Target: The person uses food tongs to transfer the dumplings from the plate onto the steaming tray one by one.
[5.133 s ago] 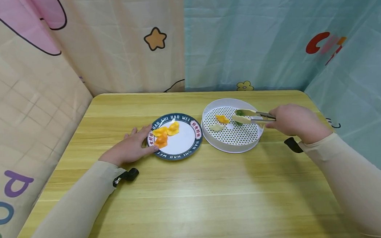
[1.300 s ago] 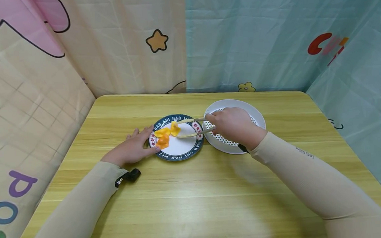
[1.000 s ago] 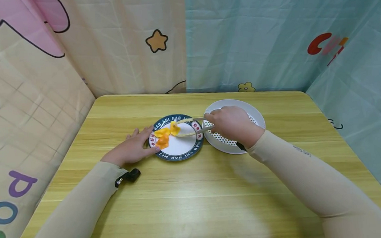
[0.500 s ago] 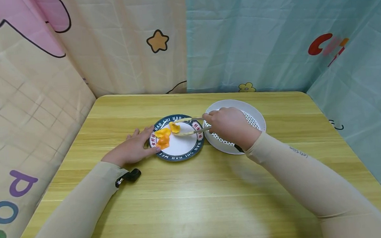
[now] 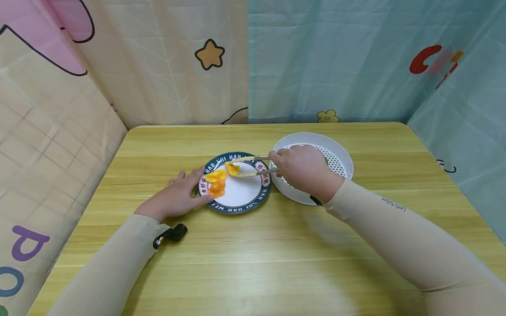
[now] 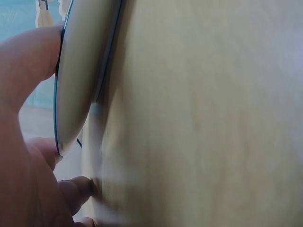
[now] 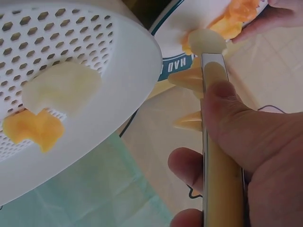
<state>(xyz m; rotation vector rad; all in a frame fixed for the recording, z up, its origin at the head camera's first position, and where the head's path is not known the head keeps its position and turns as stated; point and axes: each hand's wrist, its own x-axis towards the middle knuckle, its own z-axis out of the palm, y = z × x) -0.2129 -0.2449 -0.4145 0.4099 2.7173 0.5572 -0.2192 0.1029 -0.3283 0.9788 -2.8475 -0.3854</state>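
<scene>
My left hand holds the left rim of a white plate with a dark blue lettered border, thumb over the edge. On the plate lie two yellow pieces and an orange piece, thin and wavy like food. My right hand grips tongs with cream tips and metal arms. The tips are spread around the right-hand yellow piece, low over the plate; whether they touch it I cannot tell. Beneath the right hand stands a white perforated basket. The right wrist view shows a pale piece and a yellow-orange piece inside it.
Plate and basket stand side by side on a wood-grain table. A printed curtain hangs behind the table's far edge. A sliver of green shows in the basket beside the right hand, which hides much of the interior.
Over five seconds, my right hand has brought the tongs left from around a green piece in the basket to the plate. Lately the tips and the yellow piece shifted slightly. The left hand stays put.
</scene>
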